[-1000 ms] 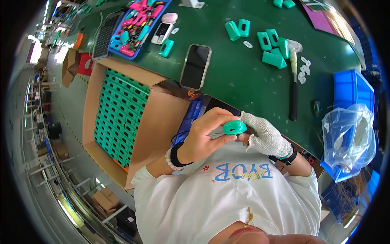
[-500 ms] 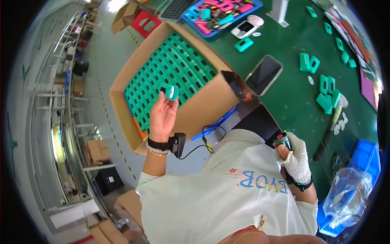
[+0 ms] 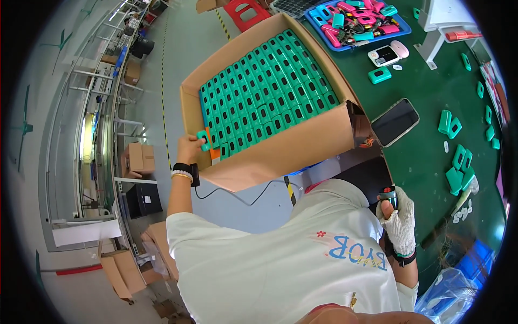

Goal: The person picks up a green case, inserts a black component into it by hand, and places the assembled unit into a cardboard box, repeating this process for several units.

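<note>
My left hand (image 3: 189,149) is closed on a small green plastic case (image 3: 203,139) at the left inner corner of a cardboard box (image 3: 294,137). Rows of like green cases (image 3: 259,92), each with a dark oval window, fill most of the box. An orange piece (image 3: 214,146) shows beside the case in my fingers. At the right, near my lap, my right hand (image 3: 399,224) wears a white knit glove with the thumb bare. It grips a short dark cylinder with a red top (image 3: 388,197), whose exact kind I cannot make out.
On the green table lie a phone (image 3: 395,122), loose green cases (image 3: 458,170), a white device with a screen (image 3: 383,55) and a dark-handled tool (image 3: 431,236). A blue tray (image 3: 353,42) of pink and green parts stands behind. A black cable (image 3: 251,204) hangs below the box.
My left hand has moved left and down with the green case, from above the rows to the box's corner. My right hand keeps its grip on the cylinder. The view has shifted.
</note>
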`<action>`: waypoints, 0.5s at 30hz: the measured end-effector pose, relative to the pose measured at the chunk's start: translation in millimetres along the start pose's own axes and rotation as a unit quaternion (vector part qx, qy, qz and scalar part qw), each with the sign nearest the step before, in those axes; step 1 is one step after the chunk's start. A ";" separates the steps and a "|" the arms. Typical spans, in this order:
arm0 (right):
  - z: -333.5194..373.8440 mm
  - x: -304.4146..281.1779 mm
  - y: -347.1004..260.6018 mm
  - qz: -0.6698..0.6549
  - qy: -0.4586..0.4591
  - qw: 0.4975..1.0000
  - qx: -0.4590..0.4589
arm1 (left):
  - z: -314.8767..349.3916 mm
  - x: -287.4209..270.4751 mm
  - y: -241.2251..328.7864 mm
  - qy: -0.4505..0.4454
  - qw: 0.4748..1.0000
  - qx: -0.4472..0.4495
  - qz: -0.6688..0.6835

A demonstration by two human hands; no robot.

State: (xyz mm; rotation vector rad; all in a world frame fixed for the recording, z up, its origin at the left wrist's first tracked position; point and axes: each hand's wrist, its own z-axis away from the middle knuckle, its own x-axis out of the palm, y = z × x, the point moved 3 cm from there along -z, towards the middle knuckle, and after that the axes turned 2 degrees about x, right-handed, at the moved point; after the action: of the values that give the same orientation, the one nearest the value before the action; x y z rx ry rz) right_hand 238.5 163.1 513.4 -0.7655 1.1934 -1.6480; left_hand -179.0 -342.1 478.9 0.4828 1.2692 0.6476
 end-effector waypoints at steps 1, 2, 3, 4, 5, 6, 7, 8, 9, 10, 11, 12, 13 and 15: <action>-1.0 1.1 2.9 0.011 0.002 1.000 -0.006 | -7.6 0.4 -21.8 -0.061 0.995 -0.037 -0.070; -2.3 1.4 5.5 0.022 0.006 1.000 -0.012 | -7.6 4.0 -26.4 -0.123 0.980 -0.073 -0.139; -3.7 1.8 6.3 0.033 0.011 0.999 -0.018 | -7.6 6.0 -27.7 -0.122 0.980 -0.074 -0.138; -5.1 1.8 6.0 0.034 0.012 0.999 -0.017 | -0.9 17.2 -13.7 -0.144 0.967 -0.089 -0.189; -6.3 1.9 5.4 0.046 0.006 0.999 -0.013 | 5.6 28.6 0.7 -0.166 0.951 -0.103 -0.241; -6.5 1.2 4.2 0.058 -0.003 0.998 -0.011 | 11.3 33.4 6.4 -0.185 0.932 -0.118 -0.290; -6.8 0.8 3.6 0.069 -0.012 0.998 -0.008 | 10.1 35.7 6.1 -0.185 0.932 -0.118 -0.289; -6.6 1.6 3.8 0.070 -0.012 0.997 -0.008 | 6.2 38.7 4.5 -0.175 0.938 -0.124 -0.273; -6.8 2.9 3.2 0.067 0.012 0.998 -0.020 | 0.8 41.3 2.3 -0.164 0.944 -0.130 -0.257; -6.6 4.3 3.2 0.063 0.035 0.997 -0.032 | -4.9 44.1 -1.0 -0.153 0.949 -0.136 -0.240; -6.7 4.8 3.1 0.060 0.060 0.995 -0.043 | -13.7 46.9 -8.9 -0.153 0.949 -0.135 -0.238; -6.9 4.5 3.8 0.062 0.059 0.995 -0.045 | -23.7 48.9 -22.0 -0.195 0.932 -0.116 -0.282; -7.2 3.1 5.6 0.057 0.057 0.996 -0.034 | -33.6 49.7 -37.1 -0.236 0.911 -0.097 -0.324; -6.7 0.3 10.2 0.047 0.055 0.997 -0.011 | -49.5 51.6 -62.0 -0.278 0.886 -0.077 -0.364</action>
State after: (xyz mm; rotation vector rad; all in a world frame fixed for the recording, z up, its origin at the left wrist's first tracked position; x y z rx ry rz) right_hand 235.8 164.3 501.6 -0.6284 1.3081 -1.6183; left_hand -207.7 -353.1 389.4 0.0201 0.7472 -0.0454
